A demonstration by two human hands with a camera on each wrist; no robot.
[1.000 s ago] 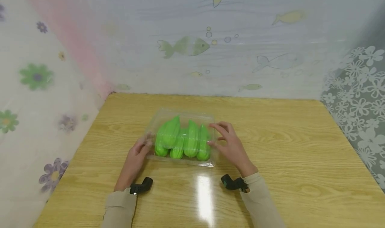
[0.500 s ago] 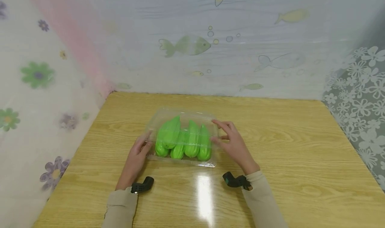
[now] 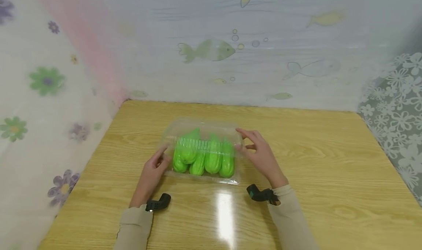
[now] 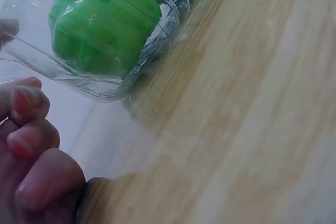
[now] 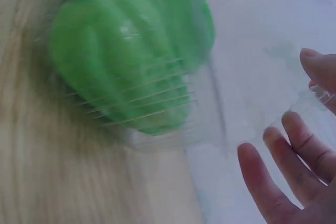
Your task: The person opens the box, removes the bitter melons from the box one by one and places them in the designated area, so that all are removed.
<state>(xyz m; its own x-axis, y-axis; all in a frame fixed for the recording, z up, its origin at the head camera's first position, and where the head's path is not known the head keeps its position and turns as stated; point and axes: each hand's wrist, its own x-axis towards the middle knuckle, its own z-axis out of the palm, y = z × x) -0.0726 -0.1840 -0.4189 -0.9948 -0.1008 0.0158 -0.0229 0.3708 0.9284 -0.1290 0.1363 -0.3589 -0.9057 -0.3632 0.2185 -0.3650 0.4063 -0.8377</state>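
Note:
A clear plastic clamshell container (image 3: 227, 182) rests on the table with several green ribbed gourds (image 3: 213, 163) inside, one lying on top of others. Its clear lid (image 3: 174, 138) is tilted up at the front, the ribbed band crossing the gourds. My left hand (image 3: 153, 171) pinches the lid's left edge, its lower fingers curled near the container's corner. On the other side my right hand (image 3: 262, 158) holds the lid's right edge between thumb and index finger. The right wrist view shows its other fingers (image 5: 299, 163) spread below that edge, beside a gourd (image 5: 115, 51).
The wooden table (image 3: 329, 162) reaches back to a wall (image 3: 148, 70) with painted fish. A flower-patterned sheet (image 3: 46, 133) borders the left side. Black wrist cameras (image 3: 159, 202) sit at both cuffs.
The lid's front edge has risen and tipped back, its ribbed band moving up over the gourds. Both hands have risen slightly with it. The view has shifted a little.

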